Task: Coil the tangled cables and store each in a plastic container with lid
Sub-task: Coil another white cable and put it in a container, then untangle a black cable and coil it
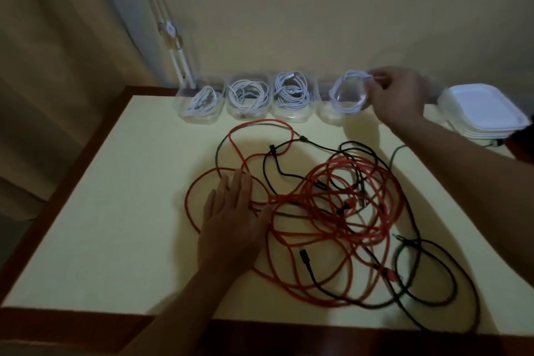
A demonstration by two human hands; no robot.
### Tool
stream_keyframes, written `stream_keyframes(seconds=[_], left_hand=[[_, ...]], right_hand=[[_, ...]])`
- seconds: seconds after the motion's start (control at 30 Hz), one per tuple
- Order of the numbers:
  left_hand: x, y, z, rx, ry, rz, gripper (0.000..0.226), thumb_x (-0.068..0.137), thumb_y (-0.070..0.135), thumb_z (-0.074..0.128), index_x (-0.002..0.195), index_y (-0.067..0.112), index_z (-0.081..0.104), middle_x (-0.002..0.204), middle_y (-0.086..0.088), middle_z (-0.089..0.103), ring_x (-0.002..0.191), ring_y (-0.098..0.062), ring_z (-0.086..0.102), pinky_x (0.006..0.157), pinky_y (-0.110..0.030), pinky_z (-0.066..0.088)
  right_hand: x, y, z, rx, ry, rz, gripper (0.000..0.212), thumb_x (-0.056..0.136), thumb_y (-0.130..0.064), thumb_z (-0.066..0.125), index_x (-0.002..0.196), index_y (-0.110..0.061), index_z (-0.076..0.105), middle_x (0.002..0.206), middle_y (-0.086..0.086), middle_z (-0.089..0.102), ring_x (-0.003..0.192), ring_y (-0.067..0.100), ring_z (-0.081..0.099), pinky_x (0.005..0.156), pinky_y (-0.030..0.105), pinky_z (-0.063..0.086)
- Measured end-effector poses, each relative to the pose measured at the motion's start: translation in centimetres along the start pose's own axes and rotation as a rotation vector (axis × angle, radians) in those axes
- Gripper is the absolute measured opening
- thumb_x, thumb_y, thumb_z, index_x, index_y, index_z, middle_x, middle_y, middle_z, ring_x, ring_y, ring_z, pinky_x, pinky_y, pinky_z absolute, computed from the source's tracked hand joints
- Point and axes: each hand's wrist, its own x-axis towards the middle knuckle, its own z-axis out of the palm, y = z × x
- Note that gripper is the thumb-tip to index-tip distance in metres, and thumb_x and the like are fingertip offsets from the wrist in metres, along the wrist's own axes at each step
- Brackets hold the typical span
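Red cables (318, 205) and black cables (419, 274) lie tangled across the middle of the cream table (115, 196). My left hand (231, 217) rests flat with straight fingers on the left side of the tangle. Along the wall stands a row of clear plastic containers; three (199, 104) (248, 98) (291, 95) each hold a coiled white cable. My right hand (396, 95) pinches a coiled white cable (346, 92) over the fourth container (329, 113), the coil partly inside it.
A stack of white lids (485, 110) sits at the back right corner. A curtain (57, 66) hangs at the left, and a white pipe (179, 58) runs down the wall. The table has a dark brown rim (72, 153).
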Motion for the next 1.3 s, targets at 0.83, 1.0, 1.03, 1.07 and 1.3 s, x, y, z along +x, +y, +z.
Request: stream_keyframes(seconds=[0.83, 1.0, 1.03, 1.07, 1.3], left_hand=[[1.4, -0.2, 0.6, -0.002, 0.006, -0.014, 0.072, 0.098, 0.059, 0.028, 0.158, 0.019, 0.027, 0.164, 0.002, 0.028, 0.152, -0.018, 0.019, 0.124, -0.039, 0.015], [1.5, -0.1, 0.6, 0.001, 0.015, -0.016, 0.071, 0.098, 0.059, 0.029, 0.157, 0.019, 0.029, 0.163, 0.002, 0.029, 0.152, -0.018, 0.02, 0.124, -0.039, 0.015], [1.4, -0.1, 0.6, 0.003, 0.016, -0.015, 0.071, 0.098, 0.059, 0.029, 0.157, 0.019, 0.029, 0.163, 0.002, 0.029, 0.151, -0.019, 0.021, 0.124, -0.039, 0.015], [1.4, -0.1, 0.6, 0.005, 0.016, -0.015, 0.07, 0.098, 0.059, 0.028, 0.157, 0.02, 0.029, 0.163, 0.002, 0.029, 0.151, -0.019, 0.021, 0.124, -0.039, 0.015], [1.3, -0.2, 0.5, 0.005, 0.016, -0.017, 0.07, 0.098, 0.059, 0.028, 0.157, 0.021, 0.031, 0.163, 0.003, 0.031, 0.151, -0.018, 0.022, 0.124, -0.04, 0.017]], right_hand=[[3.4, 3.7, 5.3, -0.507, -0.108, -0.384, 0.024, 0.093, -0.015, 0.062, 0.113, -0.012, 0.074, 0.098, 0.02, 0.075, 0.088, 0.038, 0.069, 0.084, 0.043, 0.055], [1.8, 3.7, 5.0, -0.419, -0.061, -0.382, 0.027, 0.092, -0.02, 0.057, 0.109, -0.009, 0.075, 0.091, 0.019, 0.075, 0.082, 0.035, 0.069, 0.082, 0.04, 0.054], [1.5, 3.9, 4.9, -0.478, -0.133, -0.38, 0.031, 0.094, -0.028, 0.053, 0.107, -0.012, 0.076, 0.087, 0.019, 0.074, 0.079, 0.036, 0.068, 0.079, 0.04, 0.055], [1.1, 3.9, 4.7, -0.538, -0.192, -0.391, 0.038, 0.094, -0.034, 0.048, 0.105, -0.014, 0.078, 0.084, 0.02, 0.074, 0.076, 0.037, 0.068, 0.076, 0.04, 0.056], [-4.3, 1.2, 2.0, -0.211, -0.073, -0.324, 0.027, 0.1, -0.031, 0.061, 0.119, -0.017, 0.073, 0.094, 0.008, 0.077, 0.075, 0.027, 0.069, 0.075, 0.03, 0.051]])
